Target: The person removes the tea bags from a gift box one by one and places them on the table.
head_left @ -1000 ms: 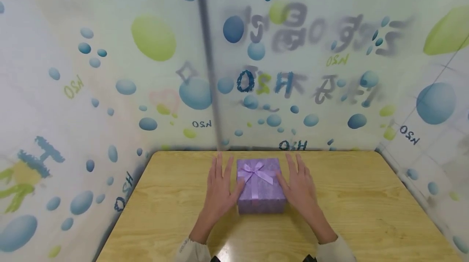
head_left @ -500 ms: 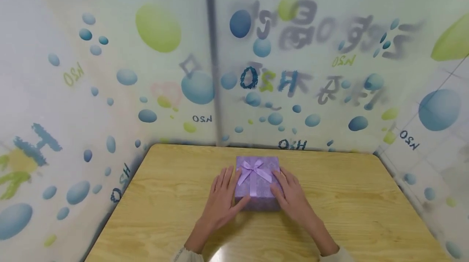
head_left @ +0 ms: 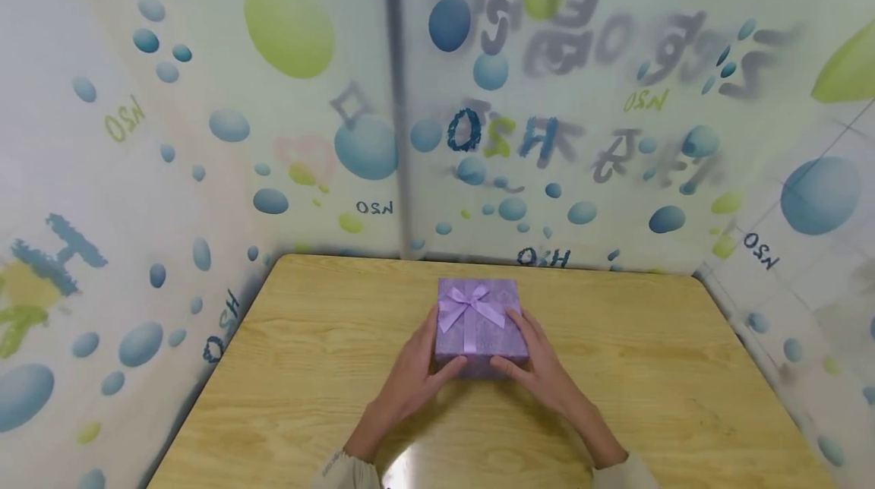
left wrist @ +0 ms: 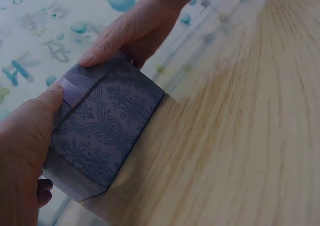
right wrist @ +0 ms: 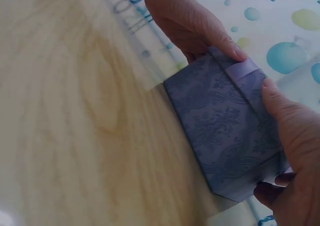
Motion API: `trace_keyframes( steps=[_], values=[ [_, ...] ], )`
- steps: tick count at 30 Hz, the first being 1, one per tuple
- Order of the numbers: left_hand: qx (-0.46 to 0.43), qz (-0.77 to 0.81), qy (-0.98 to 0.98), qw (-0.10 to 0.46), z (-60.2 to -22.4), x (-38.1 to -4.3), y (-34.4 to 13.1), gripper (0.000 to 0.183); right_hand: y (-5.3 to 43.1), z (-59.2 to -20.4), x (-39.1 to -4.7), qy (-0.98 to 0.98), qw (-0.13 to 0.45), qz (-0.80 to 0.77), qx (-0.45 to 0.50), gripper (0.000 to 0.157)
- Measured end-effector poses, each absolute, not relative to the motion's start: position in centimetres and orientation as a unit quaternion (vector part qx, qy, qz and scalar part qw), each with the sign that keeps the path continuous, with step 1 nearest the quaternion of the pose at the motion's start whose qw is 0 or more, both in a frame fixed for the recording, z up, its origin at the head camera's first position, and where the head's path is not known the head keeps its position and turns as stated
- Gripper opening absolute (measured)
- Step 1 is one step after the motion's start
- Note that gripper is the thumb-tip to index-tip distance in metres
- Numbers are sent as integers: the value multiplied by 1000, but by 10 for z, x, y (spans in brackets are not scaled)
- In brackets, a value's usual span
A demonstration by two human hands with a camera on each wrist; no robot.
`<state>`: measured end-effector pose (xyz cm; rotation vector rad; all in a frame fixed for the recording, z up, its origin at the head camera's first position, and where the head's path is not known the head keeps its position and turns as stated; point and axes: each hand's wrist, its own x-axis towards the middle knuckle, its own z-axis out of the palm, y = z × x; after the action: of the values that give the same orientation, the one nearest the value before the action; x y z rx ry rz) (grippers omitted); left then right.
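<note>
A purple gift box (head_left: pixel 478 334) with a patterned surface stands on the wooden table, a lilac ribbon bow (head_left: pixel 472 305) on its lid. My left hand (head_left: pixel 413 367) holds the box at its left side, thumb on the front near the lid's edge. On the opposite side my right hand (head_left: pixel 543 371) grips it, its thumb likewise on the front and its fingers along the right side. Both wrist views show the box front (left wrist: pixel 107 121), with the thumbs pressed close to the ribbon band (right wrist: pixel 242 70). Most fingers of the left hand are hidden behind the box.
The light wooden table (head_left: pixel 321 337) ends at a back wall covering (head_left: pixel 328 79) printed with blue and green bubbles and mirrored letters. Similar coverings rise on the left and right. A bright glare spot (head_left: pixel 402 466) lies near the front.
Both hands have come in from beside the box and closed on its sides. Their thumbs have moved to the front face. The head view has tipped slightly downward.
</note>
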<state>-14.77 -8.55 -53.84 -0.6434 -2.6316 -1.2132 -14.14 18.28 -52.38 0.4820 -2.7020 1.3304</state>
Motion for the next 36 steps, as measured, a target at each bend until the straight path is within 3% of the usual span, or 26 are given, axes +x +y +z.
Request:
trace_keyframes(
  steps=[10, 19, 23, 30, 36],
  values=[
    [-200, -506, -837, 66, -542, -144, -86, 94, 179, -538, -141, -828, 58, 541, 137, 101],
    [-207, -544, -810, 71, -543, -145, -87, 92, 182, -534, -140, -841, 117, 507, 149, 87],
    [-218, -521, -822, 76, -540, -150, -87, 100, 185, -526, -142, -846, 101, 497, 167, 89],
    [-228, -470, -852, 36, -532, -157, -83, 117, 183, -521, -150, -829, -2, 527, 184, 119],
    [-221, -467, -856, 25, -532, -158, -81, 121, 182, -525, -153, -816, -9, 544, 198, 117]
  ],
)
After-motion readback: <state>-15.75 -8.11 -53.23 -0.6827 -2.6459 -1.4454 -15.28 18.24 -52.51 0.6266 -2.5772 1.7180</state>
